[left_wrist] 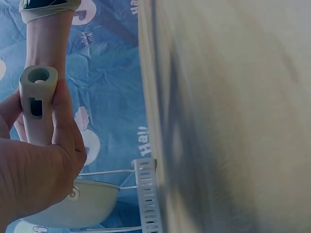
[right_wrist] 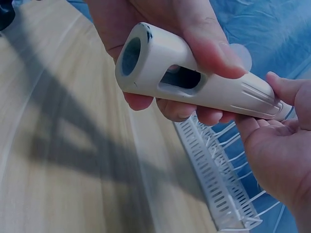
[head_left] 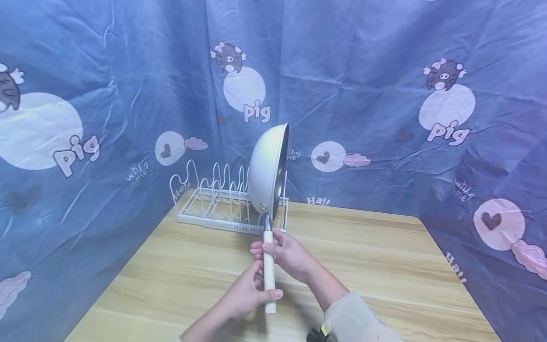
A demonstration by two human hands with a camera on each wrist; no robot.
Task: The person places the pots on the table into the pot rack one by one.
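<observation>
A white wok (head_left: 264, 166) with a dark inside stands on its edge, its open side turned right and its cream handle (head_left: 268, 273) toward me. My left hand (head_left: 244, 290) grips the handle near its free end, thumb across it. Closer to the pan, my right hand (head_left: 290, 254) pinches the same handle with thumb and fingers. The handle's slotted, hollow end shows in the right wrist view, between the left hand's fingers (right_wrist: 221, 60). The wok is at the right end of a white wire rack (head_left: 232, 227); whether it touches the rack is hard to tell.
The rack's upright wire loops (head_left: 217, 175) stand left of the wok, at the back of the wooden table (head_left: 363, 266). A blue printed curtain (head_left: 363, 109) hangs behind and at both sides. A small black object (head_left: 316, 334) shows beside the right sleeve.
</observation>
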